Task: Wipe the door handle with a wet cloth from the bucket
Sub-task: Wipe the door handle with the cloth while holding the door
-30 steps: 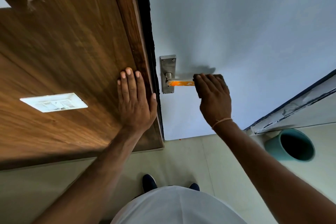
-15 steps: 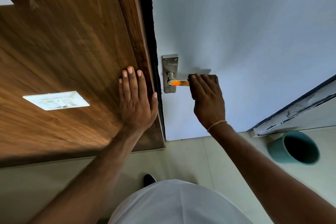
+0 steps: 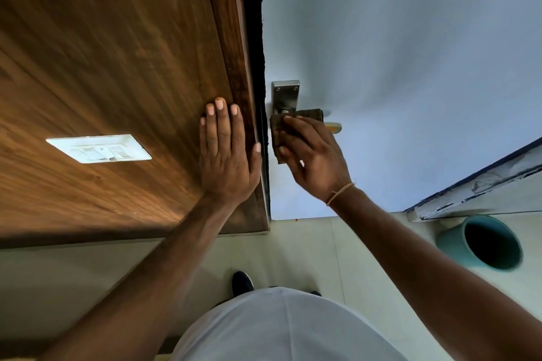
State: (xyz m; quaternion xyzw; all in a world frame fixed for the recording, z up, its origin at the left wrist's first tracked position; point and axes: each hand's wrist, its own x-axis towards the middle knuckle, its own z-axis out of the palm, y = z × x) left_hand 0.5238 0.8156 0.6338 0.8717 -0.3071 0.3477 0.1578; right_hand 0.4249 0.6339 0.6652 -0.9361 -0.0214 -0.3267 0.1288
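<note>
The right hand (image 3: pixel 313 155) grips a folded dark brown cloth (image 3: pixel 290 132) against the steel door handle (image 3: pixel 286 99); the left hand (image 3: pixel 227 152) lies flat, open, empty on the brown wooden panel (image 3: pixel 117 67). Probably best to rub around the lever's root, then outward to its orange tip (image 3: pixel 334 127). The teal bucket (image 3: pixel 481 243) waits right.

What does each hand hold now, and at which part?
The right hand presses a dark brown folded cloth against the metal door handle, fingers spread over the cloth's face. The left hand holds nothing; it lies flat on the wooden panel.
</note>
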